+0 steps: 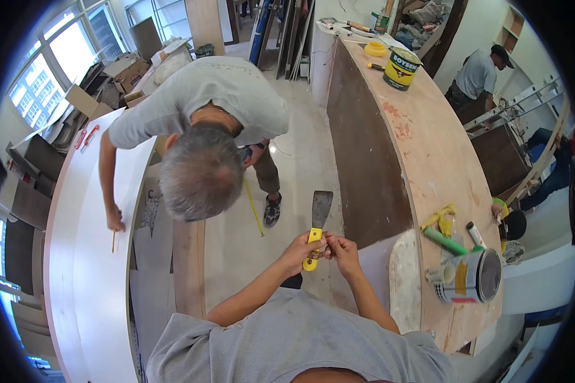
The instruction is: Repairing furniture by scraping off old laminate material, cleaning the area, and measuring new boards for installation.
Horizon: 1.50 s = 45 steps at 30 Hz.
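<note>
In front of my chest, my left hand (295, 254) is closed round the yellow handle of a putty knife (322, 209), whose wide grey blade points away from me. Close beside it, my right hand (345, 256) has its thumb and fingers pinched together near the knife's handle. Whatever lies in that pinch, if anything, is too small to make out. Both hands are above the floor, left of the curved wooden counter (421, 153).
On the counter are a metal can (469, 277), a green roll (445, 241), a yellow cloth (442, 219) and a yellow-black paint can (402, 68). At left, a co-worker bends over a white panel (89, 255) with a pencil. A yellow measuring tape (253, 207) extends nearby. Another person stoops at far right.
</note>
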Each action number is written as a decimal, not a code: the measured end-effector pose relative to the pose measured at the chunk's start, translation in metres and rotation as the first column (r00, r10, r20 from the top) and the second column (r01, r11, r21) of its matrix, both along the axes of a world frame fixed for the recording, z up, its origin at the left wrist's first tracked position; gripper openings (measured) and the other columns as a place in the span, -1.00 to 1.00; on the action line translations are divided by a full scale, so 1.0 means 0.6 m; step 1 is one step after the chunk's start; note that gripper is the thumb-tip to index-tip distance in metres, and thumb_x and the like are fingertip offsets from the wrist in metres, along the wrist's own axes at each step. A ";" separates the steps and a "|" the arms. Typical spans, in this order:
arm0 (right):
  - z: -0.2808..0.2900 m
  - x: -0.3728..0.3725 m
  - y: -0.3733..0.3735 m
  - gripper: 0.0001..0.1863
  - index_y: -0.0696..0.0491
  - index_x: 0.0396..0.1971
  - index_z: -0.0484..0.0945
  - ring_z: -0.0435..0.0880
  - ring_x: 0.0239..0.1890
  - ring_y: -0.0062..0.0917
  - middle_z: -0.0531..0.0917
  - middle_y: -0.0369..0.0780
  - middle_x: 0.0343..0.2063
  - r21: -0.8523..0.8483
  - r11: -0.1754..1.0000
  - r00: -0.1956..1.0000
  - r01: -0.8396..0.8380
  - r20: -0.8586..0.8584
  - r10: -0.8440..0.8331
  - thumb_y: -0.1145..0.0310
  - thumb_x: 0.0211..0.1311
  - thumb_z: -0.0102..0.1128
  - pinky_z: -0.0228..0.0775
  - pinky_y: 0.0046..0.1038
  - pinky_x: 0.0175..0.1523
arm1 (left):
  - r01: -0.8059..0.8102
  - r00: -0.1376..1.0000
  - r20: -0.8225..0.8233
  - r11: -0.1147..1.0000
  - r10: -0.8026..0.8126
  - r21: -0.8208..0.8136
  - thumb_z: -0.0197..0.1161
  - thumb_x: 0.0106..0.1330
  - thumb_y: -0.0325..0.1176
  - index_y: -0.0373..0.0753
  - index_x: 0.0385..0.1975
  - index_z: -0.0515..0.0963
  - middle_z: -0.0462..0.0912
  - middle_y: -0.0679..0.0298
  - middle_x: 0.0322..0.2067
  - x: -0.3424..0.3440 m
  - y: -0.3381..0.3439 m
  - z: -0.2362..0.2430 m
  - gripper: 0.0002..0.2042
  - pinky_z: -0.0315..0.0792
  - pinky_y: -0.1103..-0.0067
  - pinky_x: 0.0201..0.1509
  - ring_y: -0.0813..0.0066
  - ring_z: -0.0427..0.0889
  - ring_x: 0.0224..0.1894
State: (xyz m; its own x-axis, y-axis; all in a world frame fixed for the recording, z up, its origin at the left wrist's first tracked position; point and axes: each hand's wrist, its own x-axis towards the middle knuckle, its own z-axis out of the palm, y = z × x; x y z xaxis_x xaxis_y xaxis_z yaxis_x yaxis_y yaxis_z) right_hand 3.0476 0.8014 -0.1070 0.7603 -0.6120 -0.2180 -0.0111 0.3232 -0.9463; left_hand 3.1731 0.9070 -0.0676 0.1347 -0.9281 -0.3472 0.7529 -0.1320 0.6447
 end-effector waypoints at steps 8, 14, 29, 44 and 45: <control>0.027 0.192 -0.199 -0.74 0.11 -0.58 0.49 0.37 -0.68 -0.78 0.47 -0.38 -0.72 -0.166 0.985 0.981 0.047 -0.178 -0.077 0.26 0.22 0.12 0.20 -0.70 -0.58 | -0.014 0.999 0.036 1.000 0.015 -0.020 0.08 0.28 -0.40 -0.32 -0.03 0.33 0.46 0.24 -0.03 0.204 -0.202 0.008 -0.71 0.50 0.54 -0.04 0.51 0.51 -0.05; 0.067 0.309 -0.327 -0.75 0.12 -0.59 0.49 0.42 -0.61 -0.77 0.50 -0.37 -0.69 -0.186 0.953 0.957 -0.237 -0.214 0.196 0.28 0.19 0.14 0.22 -0.69 -0.52 | -0.057 0.997 -0.050 0.998 0.058 0.008 0.07 0.29 -0.35 -0.28 -0.16 0.32 0.49 0.08 -0.07 0.348 -0.306 0.006 -0.80 0.54 0.56 -0.14 0.41 0.53 -0.03; -0.013 0.734 -0.826 -0.78 0.19 -0.41 0.54 0.47 -0.53 -0.69 0.55 -0.32 -0.60 0.048 0.749 0.744 -0.661 -0.090 0.662 0.33 0.26 0.04 0.35 -0.62 -0.35 | -0.401 0.914 0.178 0.880 0.365 0.256 0.14 0.23 -0.35 -0.27 -0.30 0.38 0.55 0.21 -0.38 0.652 -0.654 -0.072 -0.84 0.46 0.68 -0.52 0.57 0.55 -0.53; -0.105 1.237 -1.028 -0.71 0.19 -0.16 0.48 0.49 -0.52 -0.66 0.58 -0.27 -0.44 -0.062 0.625 0.613 -0.778 -0.294 0.734 0.28 0.27 0.04 0.35 -0.63 -0.39 | -0.742 0.668 -0.181 0.662 0.722 -0.100 0.18 0.22 -0.35 -0.31 -0.21 0.40 0.52 0.21 -0.20 1.113 -0.851 -0.173 -0.77 0.52 0.56 -0.16 0.46 0.55 -0.11; -0.106 1.266 -1.019 -0.68 0.21 -0.10 0.44 0.51 -0.50 -0.64 0.59 -0.24 -0.42 -0.011 0.669 0.653 -0.744 -0.228 0.722 0.30 0.27 0.05 0.35 -0.63 -0.38 | -0.781 0.622 -0.173 0.623 0.764 -0.053 0.18 0.22 -0.35 -0.31 -0.21 0.40 0.52 0.21 -0.20 1.154 -0.858 -0.171 -0.77 0.52 0.56 -0.16 0.46 0.55 -0.11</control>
